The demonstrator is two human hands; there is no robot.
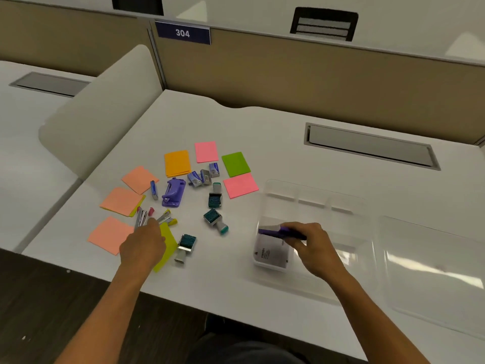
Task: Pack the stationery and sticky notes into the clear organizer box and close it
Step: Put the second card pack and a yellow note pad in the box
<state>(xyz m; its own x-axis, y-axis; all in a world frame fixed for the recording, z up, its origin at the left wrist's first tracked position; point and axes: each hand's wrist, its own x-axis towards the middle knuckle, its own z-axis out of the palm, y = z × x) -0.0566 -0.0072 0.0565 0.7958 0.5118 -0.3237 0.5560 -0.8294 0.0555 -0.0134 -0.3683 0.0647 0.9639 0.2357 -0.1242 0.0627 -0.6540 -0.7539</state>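
Right hand (311, 241) was over the near left compartment of the clear organizer box (315, 206), fingers closed around a purple marker (278, 231) held roughly level, tip toward the left. A white card or packet (273, 252) already lay in that compartment. The clear lid (433, 271) rested on the tabletop (275, 143) just right of the box.

Left hand (144, 244) was stretched forward, palm down, fingertips on the cluster of staplers and pens (154, 218); whether anything was actually pinched could not be told.

Still loose on the tabletop: sticky notes (177, 162) in orange, pink, green, peach and yellow; purple hole punch (173, 193); staple boxes (203, 176); three teal stampers (215, 197).

Handling judgement: marker light, rigid, smooth; a mid-barrel grip suits it. Sticky notes thin and floppy, best lifted by an edge or slid off the tabletop. Stampers small and hard, take by the handle. Box walls probably thin and light, so may shift if bumped.
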